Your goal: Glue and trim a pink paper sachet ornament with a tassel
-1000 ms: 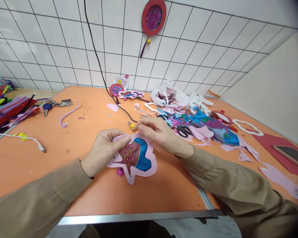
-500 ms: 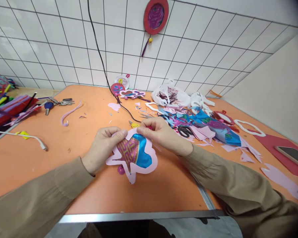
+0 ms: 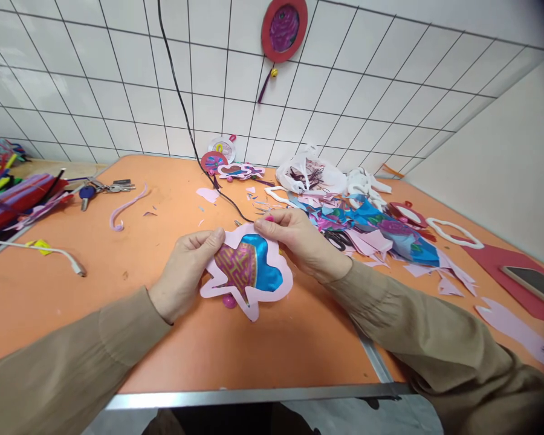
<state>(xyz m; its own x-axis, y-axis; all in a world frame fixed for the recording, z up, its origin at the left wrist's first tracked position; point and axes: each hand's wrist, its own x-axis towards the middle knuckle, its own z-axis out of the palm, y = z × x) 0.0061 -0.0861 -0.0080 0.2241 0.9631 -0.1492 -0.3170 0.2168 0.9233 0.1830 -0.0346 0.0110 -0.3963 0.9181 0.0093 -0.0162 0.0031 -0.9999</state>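
A pink paper frame [image 3: 281,290] backed by blue and purple-gold patterned fabric is held up above the orange table [image 3: 308,350]. My left hand [image 3: 184,272] pinches its upper left edge between thumb and fingers. At the upper right edge, my right hand [image 3: 306,241] grips it the same way, with a small bit of bright pink showing at its fingertips. Below the frame's left part a magenta ball [image 3: 229,301] shows, partly hidden. Black-handled scissors [image 3: 338,239] lie beyond my right hand among scraps.
Fabric and paper scraps [image 3: 367,223] and a white plastic bag [image 3: 310,172] lie at the back right. A phone [image 3: 535,284] rests on red sheets at the right. Keys [image 3: 87,194], a white cable [image 3: 54,251] and colourful pipe cleaners [image 3: 27,196] are at the left.
Both hands have shifted the pink frame slightly up and to the right, turning it a little. My left thumb has moved away from the frame's top middle toward its left side.
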